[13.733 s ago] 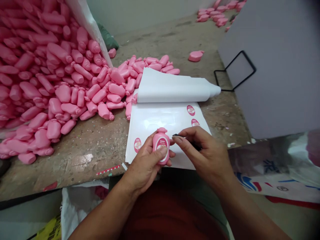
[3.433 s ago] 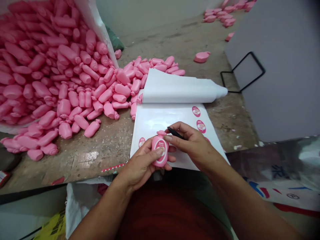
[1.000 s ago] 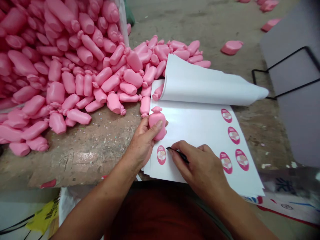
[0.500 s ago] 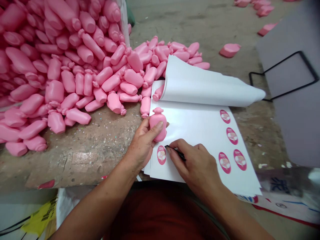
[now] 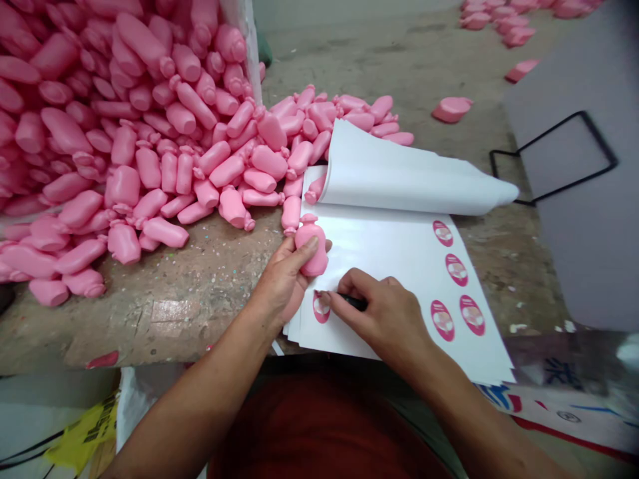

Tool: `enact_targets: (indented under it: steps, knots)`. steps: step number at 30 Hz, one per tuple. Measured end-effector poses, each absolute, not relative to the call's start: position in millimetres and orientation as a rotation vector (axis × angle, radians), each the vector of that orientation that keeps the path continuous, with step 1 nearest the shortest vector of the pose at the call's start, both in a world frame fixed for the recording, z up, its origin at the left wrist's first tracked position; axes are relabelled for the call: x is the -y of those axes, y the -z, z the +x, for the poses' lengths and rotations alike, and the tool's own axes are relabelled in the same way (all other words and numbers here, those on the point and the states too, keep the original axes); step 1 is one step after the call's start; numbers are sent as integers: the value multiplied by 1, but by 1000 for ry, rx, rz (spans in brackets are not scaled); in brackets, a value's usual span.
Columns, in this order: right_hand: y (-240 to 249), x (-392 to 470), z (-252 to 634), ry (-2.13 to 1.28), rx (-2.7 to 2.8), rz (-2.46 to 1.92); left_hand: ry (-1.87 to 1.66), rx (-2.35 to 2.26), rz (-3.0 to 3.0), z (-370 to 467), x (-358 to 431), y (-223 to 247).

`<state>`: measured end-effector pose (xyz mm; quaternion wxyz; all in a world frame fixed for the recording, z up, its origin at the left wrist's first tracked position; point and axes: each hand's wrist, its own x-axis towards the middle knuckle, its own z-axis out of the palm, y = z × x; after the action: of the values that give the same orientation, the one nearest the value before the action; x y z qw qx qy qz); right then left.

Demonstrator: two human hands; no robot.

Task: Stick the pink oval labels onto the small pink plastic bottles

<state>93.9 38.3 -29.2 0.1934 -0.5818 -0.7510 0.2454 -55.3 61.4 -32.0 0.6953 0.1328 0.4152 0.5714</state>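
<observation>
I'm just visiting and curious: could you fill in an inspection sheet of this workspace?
Surface: worn brown tabletop, scuffed and flecked with bits.
Job's things: smooth pink plastic-looking bottle in hand; white paper-like sheet with pink oval labels; folded-back white sheets at its far end; slim black tool.
Clutter: heap of pink bottles beside the sheet; small red scrap near the front edge.
Grippers: none, bare hands; left hand holds the bottle, right hand holds the black tool, its fingertips over the leftmost label.
Cables: none certain; thin black strands at lower left could be cords.
Surroundings: flat grey panel with bent black wire frame at right; yellow plastic with black lettering, lower left.
</observation>
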Motion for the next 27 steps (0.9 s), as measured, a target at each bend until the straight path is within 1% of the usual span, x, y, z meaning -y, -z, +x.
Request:
enact_targets:
  steps: [3,4,6,10,15,19,27]
  knots:
    - [15,-35,103,-1280,1739,-1525,-1279,-940,328,-56,-62,34]
    - [10,-34,106,-1405,1616,-1480,-1277,-955,354,-56,-62,34]
    - [2,-35,113,-1542,1436,-1402,-1264,-993,416,-55,-60,32]
    - [-5,-39,119,-1587,1307,-1359,-1213,-1046,538,-53,-47,20]
    - [-3,-42,122,-1554,1318,-1398,-1068,-880,382,-47,-24,6]
    - [-2,-41,122,-1616,1302,-1366,-1080,-820,320,-40,-13,3]
    - [-1,-39,123,-1743,1223,-1347,-1075,-841,390,-32,-8,-2]
